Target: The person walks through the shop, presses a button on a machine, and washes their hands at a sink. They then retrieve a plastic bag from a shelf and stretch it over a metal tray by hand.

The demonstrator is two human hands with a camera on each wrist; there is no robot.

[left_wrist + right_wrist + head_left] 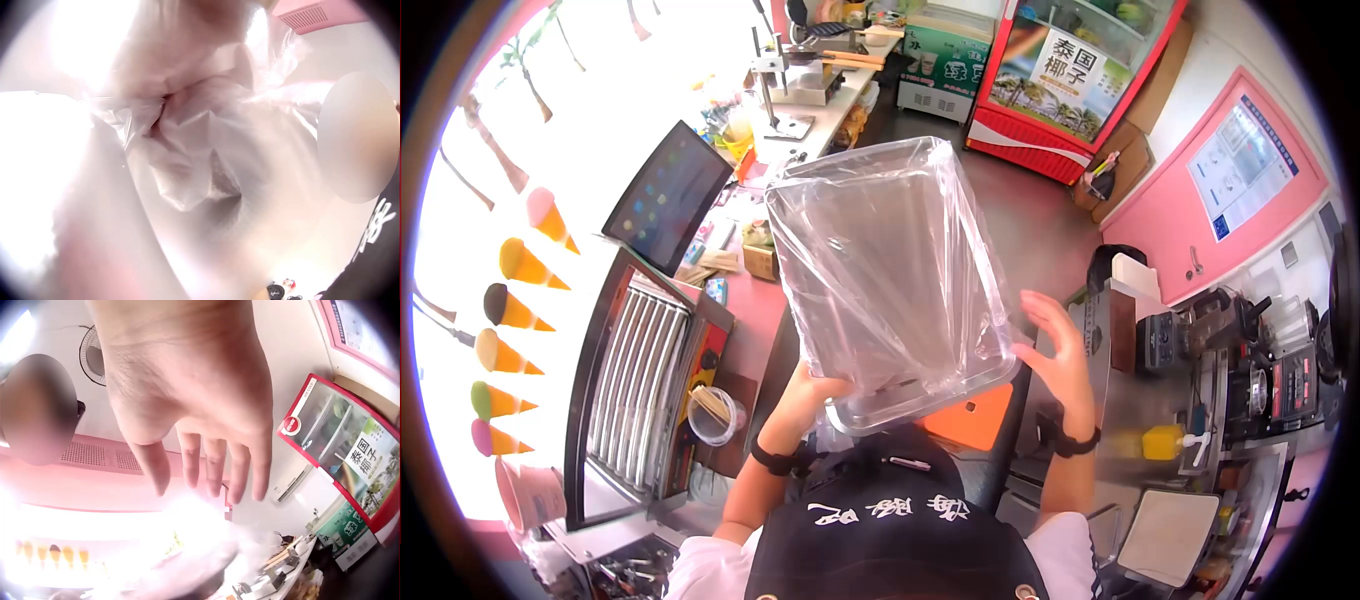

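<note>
A rectangular metal tray (870,408) with clear plastic film (880,270) over it is held up, tilted, in front of the person's chest. At its lower left corner, the left hand (805,398) grips the edge with the thumb over the near face; its other fingers are hidden behind. Just off the right side, the right hand (1055,352) is spread, thumb tip right at the film. In the right wrist view that right hand (200,406) shows its palm and straight fingers, holding nothing. Crinkled film (206,169) fills most of the left wrist view.
A roller grill (635,380) and a monitor (668,195) stand to the left. An orange object (972,412) lies below the tray. Blenders (1170,345) and a yellow bottle (1162,443) are on the right-hand counter. A red fridge (1060,75) stands at the back.
</note>
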